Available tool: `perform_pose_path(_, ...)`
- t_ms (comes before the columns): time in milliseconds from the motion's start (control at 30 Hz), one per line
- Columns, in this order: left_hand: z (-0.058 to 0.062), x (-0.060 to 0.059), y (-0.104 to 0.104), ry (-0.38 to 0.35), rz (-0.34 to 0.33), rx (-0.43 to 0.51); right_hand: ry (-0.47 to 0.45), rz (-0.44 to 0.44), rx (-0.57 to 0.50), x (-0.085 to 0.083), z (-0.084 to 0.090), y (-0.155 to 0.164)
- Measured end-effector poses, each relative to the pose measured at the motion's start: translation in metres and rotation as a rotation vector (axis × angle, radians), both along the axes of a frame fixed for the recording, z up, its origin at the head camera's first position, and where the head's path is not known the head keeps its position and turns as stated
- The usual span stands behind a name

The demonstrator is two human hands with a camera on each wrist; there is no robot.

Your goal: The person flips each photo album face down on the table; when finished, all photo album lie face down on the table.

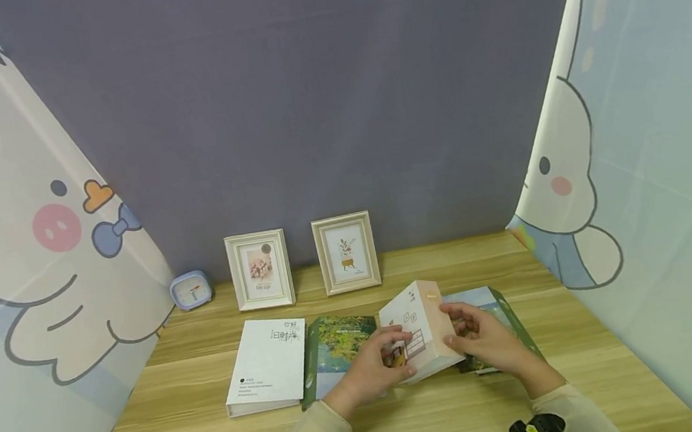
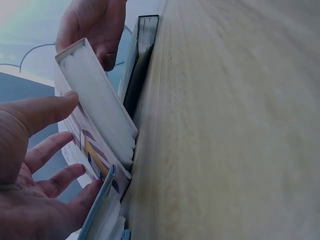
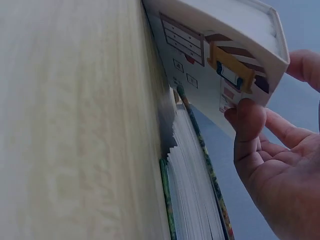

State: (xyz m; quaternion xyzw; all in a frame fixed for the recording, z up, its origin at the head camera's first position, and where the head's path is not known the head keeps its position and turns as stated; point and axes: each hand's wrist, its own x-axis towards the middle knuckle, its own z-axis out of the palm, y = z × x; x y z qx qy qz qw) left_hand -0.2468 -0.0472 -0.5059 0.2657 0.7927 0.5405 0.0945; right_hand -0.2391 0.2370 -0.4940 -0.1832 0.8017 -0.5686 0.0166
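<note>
Pale pink-and-white album with a little drawn cabinet on its cover (image 1: 420, 328) stands tilted up off the wooden table (image 1: 204, 428) in the lower middle of the head view, lifted above two green landscape-covered albums: one (image 1: 337, 347) to its left and one (image 1: 495, 313) behind it to the right. Left hand (image 1: 371, 372) grasps the pink album's lower left edge, thumb on the cover and fingers curled under it; in the left wrist view its fingers (image 2: 50, 150) spread against the illustrated cover. Right hand (image 1: 486, 345) holds the album's right side, fingers curled round the edge; the right wrist view shows its thumb (image 3: 247, 125) pressed on the cover's corner. Left of centre lies a white closed album with dark lettering (image 1: 270, 373). Further back, against the grey-blue backdrop (image 1: 309, 107), stand two pale picture frames (image 1: 259, 269) (image 1: 346, 252), and a small blue clock (image 1: 190, 290) sits at the left beside a cartoon-duck curtain (image 1: 38, 241).
</note>
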Motion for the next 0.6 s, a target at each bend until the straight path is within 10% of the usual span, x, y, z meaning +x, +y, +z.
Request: perform_pose_path(600, -0.0009, 0.0011, -0.0058, 0.054, 0.050, -0.163, 0.027, 0.044, 0.046, -0.0029, -0.0066, -0.0009)
